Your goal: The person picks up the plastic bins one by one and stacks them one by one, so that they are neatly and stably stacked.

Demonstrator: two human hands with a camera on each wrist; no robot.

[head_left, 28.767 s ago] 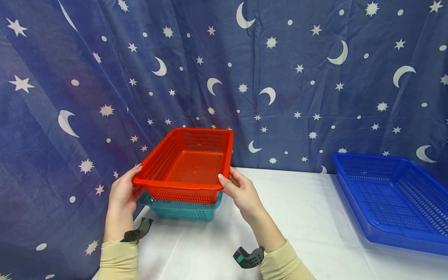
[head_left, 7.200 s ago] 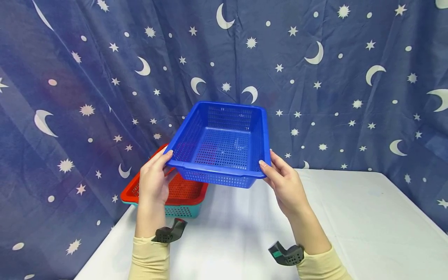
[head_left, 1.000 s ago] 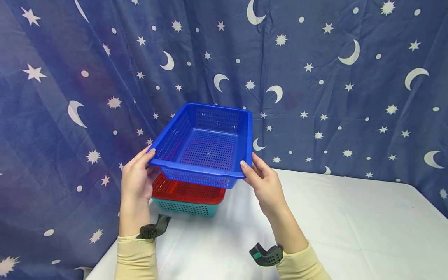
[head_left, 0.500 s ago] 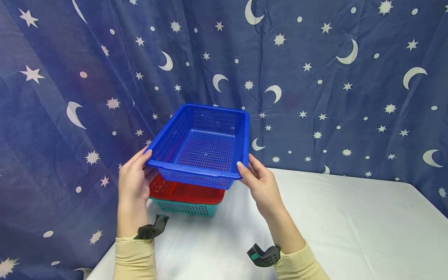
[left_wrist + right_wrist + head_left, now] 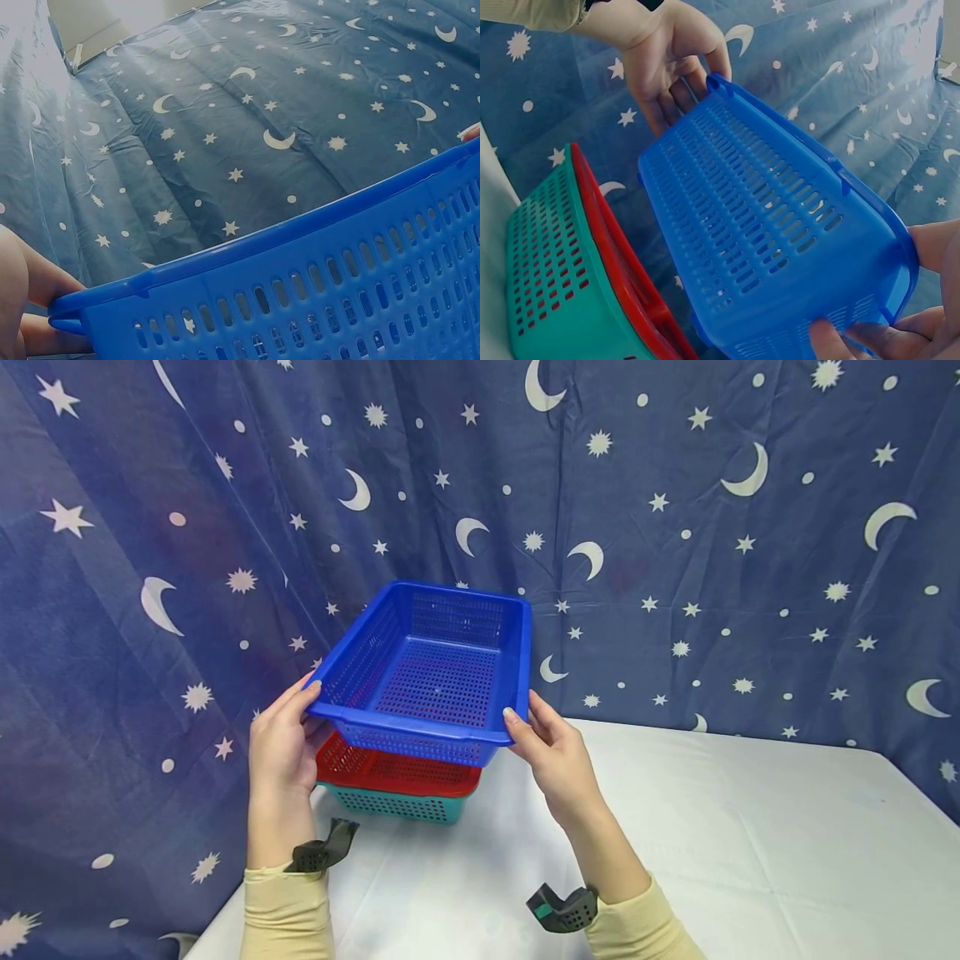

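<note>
Both hands hold a blue perforated plastic basket (image 5: 438, 681) by its near corners, tilted toward me. My left hand (image 5: 282, 752) grips the left corner, thumb on the rim. At the right corner, my right hand (image 5: 557, 760) pinches the rim with its thumb on top and fingers beneath. Below hangs no support: a gap shows in the right wrist view between the blue basket (image 5: 742, 202) and a red basket (image 5: 622, 262). That red basket sits nested inside a teal basket (image 5: 397, 804) on the table, and the blue one partly hides it.
A white-covered table (image 5: 675, 835) spreads out to the right of the stack. Behind and left of it hangs a dark blue curtain (image 5: 637, 568) with white stars and moons, close to the baskets' left side. Each wrist wears a black camera mount.
Earlier, the hands held the red basket over the teal one while the blue basket lay at right. Now the blue basket is held above the stack, having shifted slightly left in the last second.
</note>
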